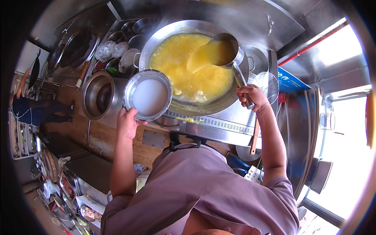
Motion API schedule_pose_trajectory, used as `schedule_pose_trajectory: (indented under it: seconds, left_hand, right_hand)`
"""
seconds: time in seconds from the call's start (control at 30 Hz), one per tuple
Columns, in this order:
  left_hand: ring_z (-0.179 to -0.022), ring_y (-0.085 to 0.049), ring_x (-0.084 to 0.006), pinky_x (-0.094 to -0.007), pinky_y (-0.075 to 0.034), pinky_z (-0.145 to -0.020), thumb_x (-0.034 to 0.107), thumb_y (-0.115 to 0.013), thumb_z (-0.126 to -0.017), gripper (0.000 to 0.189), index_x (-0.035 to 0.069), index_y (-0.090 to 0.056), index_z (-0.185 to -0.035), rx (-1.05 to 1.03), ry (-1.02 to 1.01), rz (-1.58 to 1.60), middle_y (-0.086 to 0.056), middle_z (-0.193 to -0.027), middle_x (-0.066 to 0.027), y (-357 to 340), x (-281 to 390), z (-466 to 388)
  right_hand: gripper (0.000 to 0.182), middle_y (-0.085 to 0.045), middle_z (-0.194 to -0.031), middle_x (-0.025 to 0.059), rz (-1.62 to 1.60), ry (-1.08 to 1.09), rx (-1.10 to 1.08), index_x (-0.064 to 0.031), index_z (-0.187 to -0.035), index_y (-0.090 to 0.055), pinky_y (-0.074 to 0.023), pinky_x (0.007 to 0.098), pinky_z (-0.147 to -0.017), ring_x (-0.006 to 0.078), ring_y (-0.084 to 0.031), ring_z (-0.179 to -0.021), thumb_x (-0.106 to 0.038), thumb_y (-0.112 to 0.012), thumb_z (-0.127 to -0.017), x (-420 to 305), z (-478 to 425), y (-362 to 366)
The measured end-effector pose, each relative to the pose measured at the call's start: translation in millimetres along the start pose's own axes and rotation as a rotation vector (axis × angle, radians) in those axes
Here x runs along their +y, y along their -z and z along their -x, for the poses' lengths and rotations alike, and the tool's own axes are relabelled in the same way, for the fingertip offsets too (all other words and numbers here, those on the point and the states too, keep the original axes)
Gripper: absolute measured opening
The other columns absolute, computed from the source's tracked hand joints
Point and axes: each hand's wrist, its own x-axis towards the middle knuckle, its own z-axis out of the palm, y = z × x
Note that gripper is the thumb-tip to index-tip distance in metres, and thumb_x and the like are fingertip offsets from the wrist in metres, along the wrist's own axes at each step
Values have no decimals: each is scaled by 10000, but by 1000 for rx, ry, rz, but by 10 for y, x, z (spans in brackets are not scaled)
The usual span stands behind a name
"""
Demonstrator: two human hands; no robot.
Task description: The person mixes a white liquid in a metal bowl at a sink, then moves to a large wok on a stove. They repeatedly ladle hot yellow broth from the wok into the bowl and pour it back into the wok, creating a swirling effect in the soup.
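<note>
My left hand (129, 122) grips the near-left rim of a round metal bowl (125, 98), which holds a whitish, cloudy liquid (150, 97). The bowl is held level at the left front of a wide two-handled metal pan (160, 30). Yellow soup (173, 55) with pale floating bits fills much of the pan. My right hand (254, 97) is closed around the handle of a large metal ladle (241, 75). Tilted over the pan's right side, the ladle pours yellow liquid (199, 60) back into the soup.
An empty-looking metal pot (88, 97) stands left of the bowl. Behind it are seasoning containers and plastic bags (105, 51). A wire skimmer (265, 85) with a wooden handle (255, 138) lies at the right. Another person (32, 110) stands at the far left. The stove's front edge (211, 133) runs before me.
</note>
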Motion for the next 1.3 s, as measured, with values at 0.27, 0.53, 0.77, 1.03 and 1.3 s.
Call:
schedule_pose_trajectory:
  seconds: [0.27,0.53,0.77,1.03,1.3]
  left_hand:
    - [-680,-662,-208,-316,-552,-450,67,-507,-811,289,-12,-551,-1086,-10,-3,-4,-650,-931,-111,-18,-2,-21]
    - [-677,-662,-212,-318,-555,-452,66,-510,-811,288,-12,-550,-1085,-7,-5,1,-648,-929,-111,-66,5,-14]
    - [-710,-663,-212,-325,-560,-457,66,-519,-807,303,-8,-538,-1100,-3,5,-3,-641,-952,-110,-73,4,-23]
    - [-700,-662,-203,-321,-559,-456,71,-519,-804,310,-6,-540,-1104,-15,1,0,-646,-942,-105,-58,-18,-43]
    - [-696,-662,-198,-313,-558,-454,76,-517,-809,317,-9,-539,-1114,-6,-20,-8,-647,-940,-105,-56,-15,-37]
  right_hand:
    - [71,-527,-609,54,195,98,54,3,-813,-565,-437,271,-397,125,-506,-448,-62,-592,-801,-65,62,12]
    - [93,-543,-591,59,315,170,93,2,-818,-566,-439,269,-403,128,-518,-442,-76,-602,-784,-153,111,21]
    - [110,-537,-565,59,482,256,129,3,-808,-548,-430,267,-393,129,-519,-425,-76,-604,-755,-248,183,-38]
    - [163,-548,-576,63,744,348,209,11,-875,-539,-433,247,-418,120,-534,-429,-93,-618,-776,-373,273,-89]
    - [151,-543,-584,89,934,418,299,31,-858,-509,-439,275,-412,140,-550,-449,-56,-594,-769,-502,451,-252]
